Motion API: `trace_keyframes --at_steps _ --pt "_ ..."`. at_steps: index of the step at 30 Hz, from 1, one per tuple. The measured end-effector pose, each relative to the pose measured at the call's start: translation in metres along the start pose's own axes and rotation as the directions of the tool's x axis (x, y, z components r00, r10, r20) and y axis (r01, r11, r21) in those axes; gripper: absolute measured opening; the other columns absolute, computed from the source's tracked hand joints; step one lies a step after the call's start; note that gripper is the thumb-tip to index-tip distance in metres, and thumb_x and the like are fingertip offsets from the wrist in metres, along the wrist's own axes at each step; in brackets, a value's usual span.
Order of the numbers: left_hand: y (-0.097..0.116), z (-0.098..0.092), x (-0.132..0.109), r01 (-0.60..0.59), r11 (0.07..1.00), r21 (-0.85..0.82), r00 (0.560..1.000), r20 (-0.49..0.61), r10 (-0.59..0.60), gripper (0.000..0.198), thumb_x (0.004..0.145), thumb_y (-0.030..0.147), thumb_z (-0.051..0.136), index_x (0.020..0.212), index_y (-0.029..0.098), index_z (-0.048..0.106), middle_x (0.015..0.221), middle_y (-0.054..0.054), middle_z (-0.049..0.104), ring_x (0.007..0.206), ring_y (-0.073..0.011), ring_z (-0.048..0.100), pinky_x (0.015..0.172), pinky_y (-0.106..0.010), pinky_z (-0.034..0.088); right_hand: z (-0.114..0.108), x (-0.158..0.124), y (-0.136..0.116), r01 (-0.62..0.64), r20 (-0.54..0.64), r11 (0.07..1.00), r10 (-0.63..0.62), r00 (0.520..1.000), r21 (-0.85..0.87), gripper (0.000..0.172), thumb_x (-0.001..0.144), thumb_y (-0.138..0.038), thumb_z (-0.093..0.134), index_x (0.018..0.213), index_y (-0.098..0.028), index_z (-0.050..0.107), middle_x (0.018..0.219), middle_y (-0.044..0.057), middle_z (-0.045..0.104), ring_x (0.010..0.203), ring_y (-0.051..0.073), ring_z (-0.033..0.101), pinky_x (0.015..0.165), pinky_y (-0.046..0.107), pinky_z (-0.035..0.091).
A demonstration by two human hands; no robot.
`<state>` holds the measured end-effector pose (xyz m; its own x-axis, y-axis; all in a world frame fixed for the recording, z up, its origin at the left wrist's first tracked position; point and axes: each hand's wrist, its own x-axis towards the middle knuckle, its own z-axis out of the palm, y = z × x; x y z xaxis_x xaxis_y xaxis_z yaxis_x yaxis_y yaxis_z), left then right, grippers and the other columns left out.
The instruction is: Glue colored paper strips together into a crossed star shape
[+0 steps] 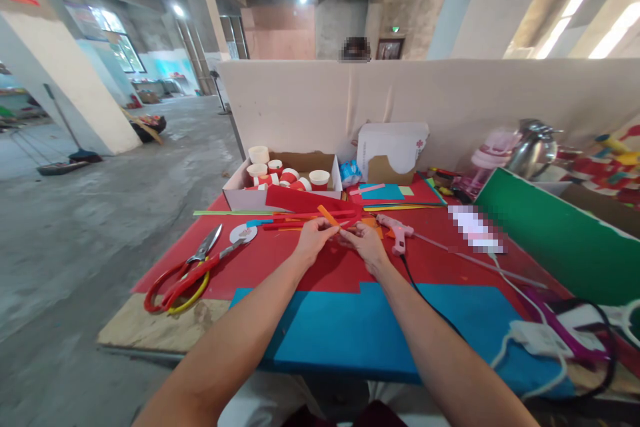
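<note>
Over the red table covering, my left hand (pixel 315 240) and my right hand (pixel 369 247) meet with fingertips pinched. An orange strip (pixel 327 215) slants up to the left from between them, and its lower end is at the fingertips. Close to my right fingers is a small red piece (pixel 354 221); whether it is a separate strip is hard to make out. Red and orange strips (pixel 283 217) lie just beyond my hands. To the right of my right hand rests a pink glue gun (pixel 399 233) with a black cord.
Large red-handled scissors (pixel 187 273) and a white disc (pixel 243 233) lie on the left. Behind stands a box (pixel 245 199) of red-and-white paper cups. Blue sheet (pixel 345 327) covers the near edge. A green panel (pixel 555 240) and power strip (pixel 540 338) are at right.
</note>
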<state>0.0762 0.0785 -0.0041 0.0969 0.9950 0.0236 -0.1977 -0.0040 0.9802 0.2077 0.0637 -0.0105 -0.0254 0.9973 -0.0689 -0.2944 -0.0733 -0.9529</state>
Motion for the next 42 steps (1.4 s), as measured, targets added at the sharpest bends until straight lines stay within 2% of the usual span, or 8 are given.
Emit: trace_keyframes --at_steps 4,11,14,19,28,36,42 --pt "-0.0015 -0.0009 0.0008 -0.008 1.000 -0.006 1.000 0.021 0.008 0.019 0.056 0.027 0.071 0.059 0.013 0.059 0.051 0.003 0.052 0.049 -0.0075 0.044 0.052 -0.022 0.034 0.0007 -0.0012 0.0000 -0.010 0.007 0.999 0.010 1.000 0.035 0.034 0.047 -0.030 0.082 0.066 -0.017 0.056 0.069 -0.001 0.069 0.063 0.015 0.066 0.068 0.032 0.055" --pt "0.0005 -0.0006 -0.0003 0.018 0.998 -0.064 0.999 0.028 -0.017 0.019 0.056 0.025 0.070 0.064 0.012 0.060 0.053 0.002 0.054 0.050 -0.0083 0.046 0.052 -0.022 0.036 0.0045 -0.0027 -0.0003 0.072 0.046 0.996 -0.075 0.996 0.052 0.036 0.051 -0.034 0.079 0.078 -0.017 0.062 0.075 0.001 0.070 0.070 0.017 0.066 0.073 0.033 0.055" --pt "0.0015 -0.0006 -0.0007 0.020 0.998 -0.064 0.999 0.036 -0.018 0.018 0.056 0.025 0.070 0.063 0.012 0.059 0.052 0.002 0.053 0.049 -0.0081 0.045 0.051 -0.022 0.035 0.0048 -0.0026 -0.0005 0.054 0.036 0.997 -0.056 0.998 0.057 0.035 0.050 -0.035 0.080 0.074 -0.017 0.061 0.072 0.000 0.069 0.066 0.016 0.066 0.070 0.032 0.055" --pt "0.0017 -0.0005 -0.0010 0.020 0.997 -0.075 0.999 0.034 -0.017 0.019 0.056 0.027 0.070 0.062 0.013 0.058 0.054 0.002 0.054 0.050 -0.0081 0.045 0.051 -0.022 0.035 0.0056 -0.0024 -0.0012 0.016 -0.043 0.997 -0.013 0.999 0.069 0.033 0.051 -0.038 0.079 0.064 -0.017 0.058 0.064 -0.001 0.067 0.060 0.015 0.066 0.067 0.031 0.057" --pt "0.0010 -0.0006 -0.0012 0.087 0.989 -0.119 0.996 0.031 -0.084 0.022 0.055 0.028 0.072 0.062 0.014 0.056 0.054 0.002 0.054 0.048 -0.0083 0.045 0.047 -0.022 0.034 0.0082 -0.0034 -0.0025 -0.003 -0.097 0.996 0.011 0.995 0.087 0.034 0.048 -0.038 0.081 0.064 -0.017 0.059 0.062 -0.001 0.066 0.060 0.015 0.066 0.064 0.029 0.058" --pt "-0.0010 -0.0012 -0.0004 0.052 0.993 -0.108 0.999 0.023 -0.049 0.025 0.056 0.030 0.072 0.060 0.014 0.053 0.051 0.003 0.051 0.047 -0.0074 0.045 0.048 -0.022 0.035 0.0083 -0.0040 -0.0016 -0.001 -0.046 0.998 0.004 0.999 0.062 0.034 0.049 -0.033 0.082 0.068 -0.016 0.060 0.064 0.000 0.067 0.059 0.014 0.066 0.066 0.028 0.057" --pt "-0.0033 0.0005 0.0006 0.055 0.992 -0.115 0.998 0.019 -0.053 0.025 0.053 0.029 0.072 0.060 0.015 0.053 0.051 0.004 0.050 0.048 -0.0074 0.045 0.050 -0.022 0.035 0.0075 -0.0039 0.0000 0.040 -0.043 0.998 -0.038 0.998 0.056 0.035 0.045 -0.032 0.083 0.064 -0.017 0.057 0.061 -0.001 0.066 0.057 0.016 0.065 0.064 0.032 0.057"
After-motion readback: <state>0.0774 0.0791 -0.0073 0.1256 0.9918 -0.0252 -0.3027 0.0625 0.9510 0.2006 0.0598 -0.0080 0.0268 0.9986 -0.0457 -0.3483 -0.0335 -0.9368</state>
